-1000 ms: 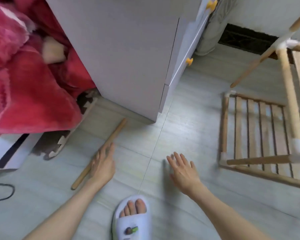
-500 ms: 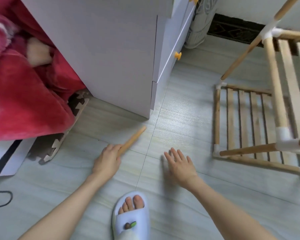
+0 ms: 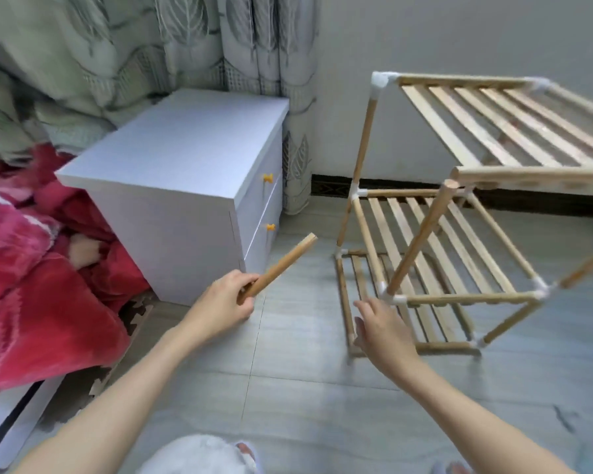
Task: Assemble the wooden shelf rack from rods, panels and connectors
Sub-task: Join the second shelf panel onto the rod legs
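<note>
My left hand (image 3: 225, 301) grips a short wooden rod (image 3: 280, 265) by its lower end; the rod points up and to the right, clear of the floor. My right hand (image 3: 380, 328) hovers with relaxed fingers just in front of the wooden shelf rack (image 3: 439, 241), near a white corner connector (image 3: 386, 293) of its middle tier. The rack stands on the right with three slatted panels joined by rods and white connectors. A front upright rod (image 3: 421, 241) rises from that connector, and its top end is bare.
A white bedside cabinet (image 3: 192, 186) with yellow knobs stands left of the rack. A red blanket (image 3: 31, 285) covers the bed at the left. Green leaf-print curtains (image 3: 220, 39) hang behind. The floor is grey tile, with my slippered foot (image 3: 247, 453) at the bottom.
My left hand lifted the rod off the floor and carried it up and right. The view rose from the floor to the rack. My right hand moved right toward the rack.
</note>
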